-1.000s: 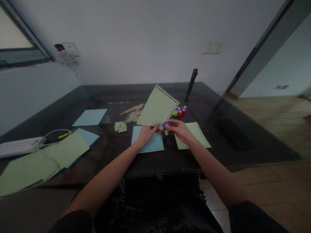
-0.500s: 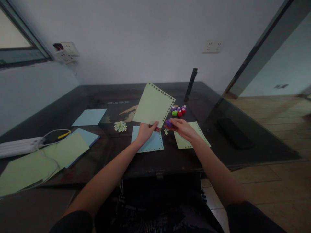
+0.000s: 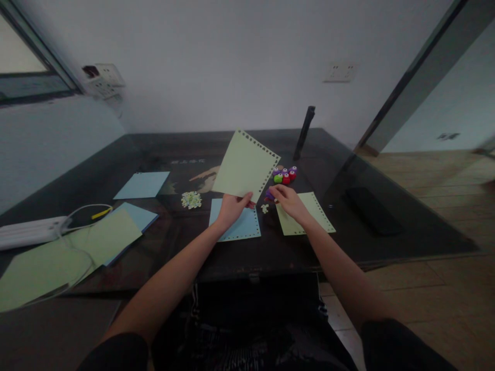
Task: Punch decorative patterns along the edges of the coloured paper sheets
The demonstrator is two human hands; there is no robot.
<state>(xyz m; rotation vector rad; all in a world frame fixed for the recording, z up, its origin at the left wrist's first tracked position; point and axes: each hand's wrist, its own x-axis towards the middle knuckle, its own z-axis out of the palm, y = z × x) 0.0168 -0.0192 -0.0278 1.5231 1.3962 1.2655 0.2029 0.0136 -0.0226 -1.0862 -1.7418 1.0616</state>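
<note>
Currently my left hand (image 3: 231, 207) pinches green sheet (image 3: 245, 166), right hand (image 3: 288, 200) grips purple punch (image 3: 269, 195); slack paper risks misaligned holes.

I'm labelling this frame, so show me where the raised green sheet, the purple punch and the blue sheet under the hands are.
green sheet (image 3: 244, 166), head view, middle of its face.
purple punch (image 3: 269, 195), head view, its visible body.
blue sheet (image 3: 244, 226), head view, bare lower part.

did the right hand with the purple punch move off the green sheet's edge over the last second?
Yes. The right hand and its purple punch shifted right, off the held green sheet, toward the punch cluster on the table.
</note>
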